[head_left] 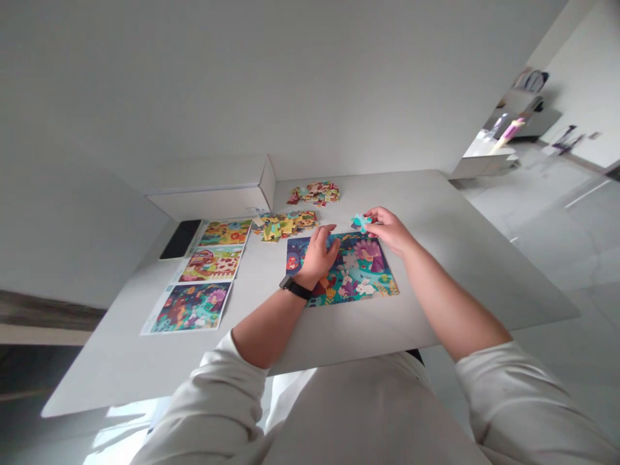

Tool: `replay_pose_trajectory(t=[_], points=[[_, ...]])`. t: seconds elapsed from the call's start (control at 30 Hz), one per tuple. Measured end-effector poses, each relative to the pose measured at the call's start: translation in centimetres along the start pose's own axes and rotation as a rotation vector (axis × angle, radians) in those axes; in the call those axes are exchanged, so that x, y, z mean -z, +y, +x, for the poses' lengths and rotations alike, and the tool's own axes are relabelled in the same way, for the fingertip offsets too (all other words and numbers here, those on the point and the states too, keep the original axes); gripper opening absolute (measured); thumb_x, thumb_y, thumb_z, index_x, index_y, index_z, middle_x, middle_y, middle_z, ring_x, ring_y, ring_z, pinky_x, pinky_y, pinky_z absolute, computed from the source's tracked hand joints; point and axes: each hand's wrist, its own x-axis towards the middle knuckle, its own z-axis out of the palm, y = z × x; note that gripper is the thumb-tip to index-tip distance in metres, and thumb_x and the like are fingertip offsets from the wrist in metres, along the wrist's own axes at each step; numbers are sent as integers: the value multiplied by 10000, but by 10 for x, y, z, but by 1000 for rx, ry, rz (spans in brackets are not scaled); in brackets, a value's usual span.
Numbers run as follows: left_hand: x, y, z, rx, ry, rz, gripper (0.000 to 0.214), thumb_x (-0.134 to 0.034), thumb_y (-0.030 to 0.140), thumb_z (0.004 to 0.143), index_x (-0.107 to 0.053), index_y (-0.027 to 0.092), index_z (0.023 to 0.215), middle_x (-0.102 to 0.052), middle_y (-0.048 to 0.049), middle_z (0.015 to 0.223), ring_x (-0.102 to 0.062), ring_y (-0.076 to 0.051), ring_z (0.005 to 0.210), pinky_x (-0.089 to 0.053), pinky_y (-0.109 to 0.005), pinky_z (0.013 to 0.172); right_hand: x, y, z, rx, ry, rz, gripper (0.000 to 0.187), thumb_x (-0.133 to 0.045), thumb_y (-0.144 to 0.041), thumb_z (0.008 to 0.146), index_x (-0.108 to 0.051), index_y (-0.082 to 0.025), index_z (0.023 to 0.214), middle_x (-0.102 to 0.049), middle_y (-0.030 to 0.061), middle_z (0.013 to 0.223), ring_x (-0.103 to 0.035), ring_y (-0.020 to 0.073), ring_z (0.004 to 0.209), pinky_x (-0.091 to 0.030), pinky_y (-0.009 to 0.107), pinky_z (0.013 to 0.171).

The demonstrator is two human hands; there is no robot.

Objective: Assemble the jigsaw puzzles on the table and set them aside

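Note:
A colourful jigsaw puzzle [361, 274], mostly put together, lies on the white table [455, 258] in front of me. My left hand [320, 250] rests on its upper left part with the fingers curled down on the pieces; a black band is on that wrist. My right hand [390, 228] hovers at the puzzle's top edge and pinches a teal puzzle piece [360, 222] between thumb and fingers. Two heaps of loose pieces lie beyond the puzzle: a yellow-green heap [283, 226] and a red-toned heap [314, 192].
A sheet of three printed reference pictures [201, 276] lies to the left. A black phone [181, 239] sits beside it, and a white box [213, 187] stands at the table's far left. Floor and shelving show at the right.

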Motion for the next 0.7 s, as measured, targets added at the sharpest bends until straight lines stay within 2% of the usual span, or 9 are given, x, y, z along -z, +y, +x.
replay_pose_trajectory(t=[0.1,0.2,0.4,0.6,0.7], points=[[3,-1,0,31,6,-107,347,-520,254,1067,-590,216,1405,-685,-138,1356,-707,-209,1166,-593,-363,1008,-14,7,-17,-7,11,44,498,-849,-535,725,-615,-261,1070,-678,-5,930,-701,187,830,-580,300,712],[10,1,4,98,7,-226,317,-515,248,1064,-612,214,1364,-716,-128,1313,-720,-192,1075,-605,-322,890,-22,19,-27,-54,20,80,474,-804,-499,726,-616,-265,1092,-666,-20,920,-687,175,791,-553,284,684],[24,6,8,187,-139,-406,313,-580,366,1055,-641,215,1322,-755,-87,1189,-705,-144,833,-577,-262,692,-24,34,-33,-83,28,89,419,-739,-376,722,-646,-247,1109,-668,-24,902,-654,170,785,-548,294,721],[17,4,-2,152,-168,-247,235,-699,372,994,-708,216,1169,-785,-44,1044,-711,-160,829,-571,-287,771,-27,35,-36,-46,-89,82,441,-772,-446,768,-677,-235,1144,-679,-19,883,-579,138,660,-485,261,596],[15,3,-3,123,-202,-234,247,-723,369,977,-715,219,1173,-788,-41,1027,-721,-169,860,-561,-293,801,-29,36,-37,-18,-141,105,449,-809,-461,769,-694,-226,1134,-683,-13,865,-583,137,663,-499,264,600]])
